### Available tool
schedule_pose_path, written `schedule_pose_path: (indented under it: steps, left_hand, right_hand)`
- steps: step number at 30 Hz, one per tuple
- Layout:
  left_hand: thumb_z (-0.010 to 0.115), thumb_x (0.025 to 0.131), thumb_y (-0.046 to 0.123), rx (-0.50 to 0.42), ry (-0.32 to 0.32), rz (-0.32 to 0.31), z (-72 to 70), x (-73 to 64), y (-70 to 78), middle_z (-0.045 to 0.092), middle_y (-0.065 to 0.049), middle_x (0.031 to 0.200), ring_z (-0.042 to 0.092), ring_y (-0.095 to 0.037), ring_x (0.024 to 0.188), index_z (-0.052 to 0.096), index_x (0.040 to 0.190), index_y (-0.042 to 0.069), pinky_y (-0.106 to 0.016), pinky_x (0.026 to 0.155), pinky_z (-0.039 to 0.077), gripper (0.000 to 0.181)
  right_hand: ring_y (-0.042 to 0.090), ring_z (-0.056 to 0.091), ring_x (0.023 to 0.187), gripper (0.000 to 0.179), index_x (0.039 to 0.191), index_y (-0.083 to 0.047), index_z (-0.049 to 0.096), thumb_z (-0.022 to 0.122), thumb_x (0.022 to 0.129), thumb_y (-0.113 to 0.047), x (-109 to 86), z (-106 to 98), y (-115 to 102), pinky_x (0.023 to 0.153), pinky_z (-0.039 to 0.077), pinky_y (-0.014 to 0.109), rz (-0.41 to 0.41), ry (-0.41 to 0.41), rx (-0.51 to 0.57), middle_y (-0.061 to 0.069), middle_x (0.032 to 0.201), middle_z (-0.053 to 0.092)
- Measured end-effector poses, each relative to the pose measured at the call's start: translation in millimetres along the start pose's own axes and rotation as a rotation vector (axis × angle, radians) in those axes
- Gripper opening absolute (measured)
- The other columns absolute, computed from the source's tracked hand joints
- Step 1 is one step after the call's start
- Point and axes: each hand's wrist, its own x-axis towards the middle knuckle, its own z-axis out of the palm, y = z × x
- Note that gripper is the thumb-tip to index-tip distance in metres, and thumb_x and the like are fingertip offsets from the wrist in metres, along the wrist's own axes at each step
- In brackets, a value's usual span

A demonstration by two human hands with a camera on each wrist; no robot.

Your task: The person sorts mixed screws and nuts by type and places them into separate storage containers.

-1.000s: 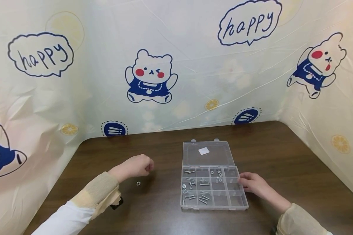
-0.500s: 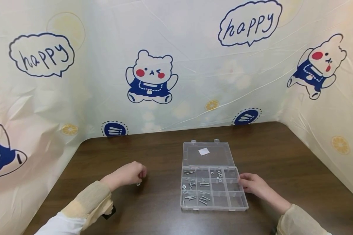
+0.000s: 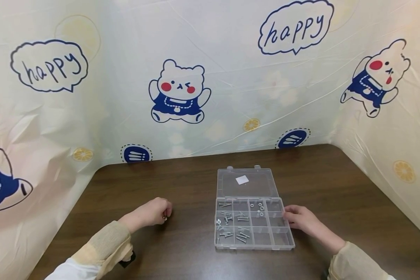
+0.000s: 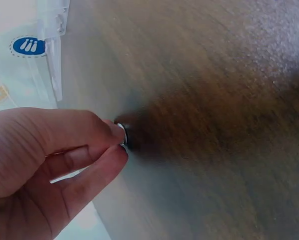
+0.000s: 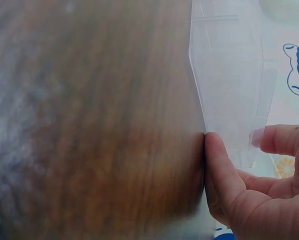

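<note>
At the left of the table, my left hand (image 3: 152, 212) pinches a small metal ring (image 4: 122, 134), which looks like a nut or washer, between thumb and fingertips close over the wood. Its shiny curved rim shows past the fingers in the left wrist view. A clear plastic compartment box (image 3: 262, 247) lies with its lid (image 3: 246, 188) folded back. My right hand (image 3: 301, 218) grips the box's right side; in the right wrist view the thumb (image 5: 217, 150) is low on the side wall and a fingertip is at the upper edge.
Several screws (image 3: 243, 219) lie in the left compartments of the box, and several small rings (image 3: 261, 208) in an upper compartment. The brown table (image 3: 189, 179) has a patterned curtain (image 3: 231, 77) behind it. A white label (image 3: 242, 179) is on the lid.
My left hand has moved left and down to the small metal ring that lay on the table, and now pinches it. The right hand and the box have stayed in place.
</note>
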Motion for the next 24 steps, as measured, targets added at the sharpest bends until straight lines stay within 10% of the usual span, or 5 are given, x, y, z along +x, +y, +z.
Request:
schedule_pose_path:
  steps: [24]
  left_hand:
    - [0.066, 0.060, -0.003, 0.010, 0.085, 0.195, 2.3, 12.9, 22.2, 0.045, 0.009, 0.058, 0.040, -0.003, 0.054, 0.053, 0.061, 0.013, -0.018, 0.048, 0.037, 0.021]
  right_hand:
    - [0.030, 0.061, 0.088, 0.038, 0.111, 0.024, 0.044, 0.049, 0.088, -0.007, -0.5, 1, 1, 0.075, 0.051, 0.039, 0.006, 0.016, 0.009, 0.029, 0.100, 0.057]
